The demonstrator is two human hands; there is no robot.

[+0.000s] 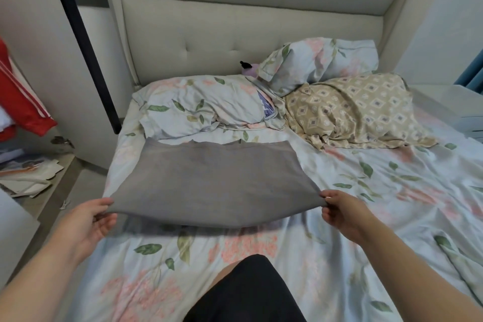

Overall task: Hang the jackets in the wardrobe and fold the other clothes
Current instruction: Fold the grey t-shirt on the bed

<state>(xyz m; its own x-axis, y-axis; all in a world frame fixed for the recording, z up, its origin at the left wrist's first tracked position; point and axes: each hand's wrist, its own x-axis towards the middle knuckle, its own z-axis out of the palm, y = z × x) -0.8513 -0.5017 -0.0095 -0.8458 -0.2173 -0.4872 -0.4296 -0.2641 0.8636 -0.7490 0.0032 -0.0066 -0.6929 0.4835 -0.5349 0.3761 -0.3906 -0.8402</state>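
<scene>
Far left: a red jacket (pixel 23 102) w/ white stripes hung at the frame edge, above a heap of papers (pixel 28 172) on the floor. The print on them was too blurred to read. Next, a black bar (pixel 81 34) ran slantwise down a white panel beside the bed.

The left hand (pixel 91 219) had its grip closed on the near-left corner of the grey garment (pixel 209 183), thumb on top, fingers curled under. The garment lay spread on the bed's floral sheet (pixel 392 191), left of centre. Its far edge rested on the sheet just below a floral pillow (pixel 198 107). Its near edge was held up off the sheet, shadow beneath.

Behind stood a padded headboard (pixel 235 21), w/ a small purple plush (pixel 249 69) against it. Bottom centre: a knee in black shorts (pixel 248 293) over the sheet.

Further right, a second floral pillow (pixel 321 63) leaned on the headboard, w/ a beige diamond-print pillow (pixel 358 110) in front. The right hand (pixel 342 210) had its grip pinched on the garment's near-right corner, thumb & fingertips on the cloth.

Far right: a white nightstand (pixel 454 102) & a blue curtain (pixel 473 70).
</scene>
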